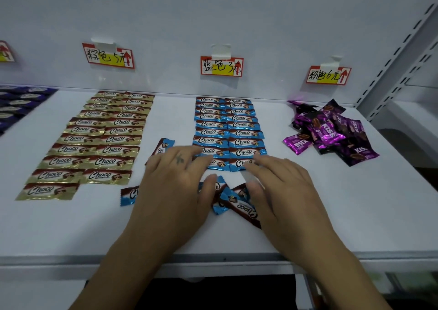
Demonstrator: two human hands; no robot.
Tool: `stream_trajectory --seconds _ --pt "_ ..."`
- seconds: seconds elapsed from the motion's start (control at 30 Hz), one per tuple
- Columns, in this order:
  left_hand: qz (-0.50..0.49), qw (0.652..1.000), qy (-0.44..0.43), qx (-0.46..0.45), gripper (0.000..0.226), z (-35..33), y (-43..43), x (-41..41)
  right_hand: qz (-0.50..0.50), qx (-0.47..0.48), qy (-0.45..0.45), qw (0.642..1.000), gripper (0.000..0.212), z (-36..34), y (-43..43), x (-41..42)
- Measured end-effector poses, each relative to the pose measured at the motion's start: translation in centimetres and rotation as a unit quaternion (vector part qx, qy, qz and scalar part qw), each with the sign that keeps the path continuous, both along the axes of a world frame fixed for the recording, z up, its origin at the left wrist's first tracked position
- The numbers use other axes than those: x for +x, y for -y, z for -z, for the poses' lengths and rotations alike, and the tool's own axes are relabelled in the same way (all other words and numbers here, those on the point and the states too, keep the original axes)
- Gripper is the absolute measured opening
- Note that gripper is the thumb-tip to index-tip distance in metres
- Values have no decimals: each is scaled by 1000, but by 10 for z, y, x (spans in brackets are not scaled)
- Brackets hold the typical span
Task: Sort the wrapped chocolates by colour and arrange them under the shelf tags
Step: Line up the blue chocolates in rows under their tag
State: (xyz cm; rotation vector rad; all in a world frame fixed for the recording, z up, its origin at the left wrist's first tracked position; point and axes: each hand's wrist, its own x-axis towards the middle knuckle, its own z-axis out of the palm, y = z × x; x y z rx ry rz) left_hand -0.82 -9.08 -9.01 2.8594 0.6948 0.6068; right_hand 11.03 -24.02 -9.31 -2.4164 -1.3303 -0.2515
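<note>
Head view: both hands reach palm down over the white shelf (355, 203), forearms coming in from the near edge. The left hand (175, 179) has its fingers (201, 158) spread and nearly straight, gripping nothing. The right hand (282, 186) is likewise flat, its fingers (258, 162) loosely apart. Their tips lie on or just over the nearest of the blue rows (227, 124); motion blur leaves actual contact uncertain.

The gold rows (99, 139) lie well left of the left fingers, in two columns under the left tag (109, 56). The blue rows run away from the fingertips toward the blue tag (221, 66). The purple pile (331, 131) sits unsorted, far right of the right fingers. A few loose blue chocolates (233, 200) lie crossed between the two thumbs. One more (129, 196) peeks out left of the left hand, and another (163, 146) lies just beyond its knuckles.
</note>
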Motion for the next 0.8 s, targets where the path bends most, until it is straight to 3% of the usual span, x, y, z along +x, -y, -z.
stream_trajectory --seconds 0.1,0.23,0.33,0.47,0.8 --pt "-37 999 23 -16 37 -8 -7 -12 -7 23 9 1000 47 -8 7 4" --pt "-15 999 27 -10 37 -1 -7 -30 -18 62 11 998 39 -17 16 -5" --pt "-20 1000 -13 -20 48 2 -6 -38 -34 10 -8 999 46 -14 13 -20" --pt "-10 998 -61 7 46 4 -1 -36 -41 -40 9 998 52 -11 6 -22" --pt "33 998 -28 -33 48 -1 4 -48 -76 -53 -71 993 38 -19 11 -16"
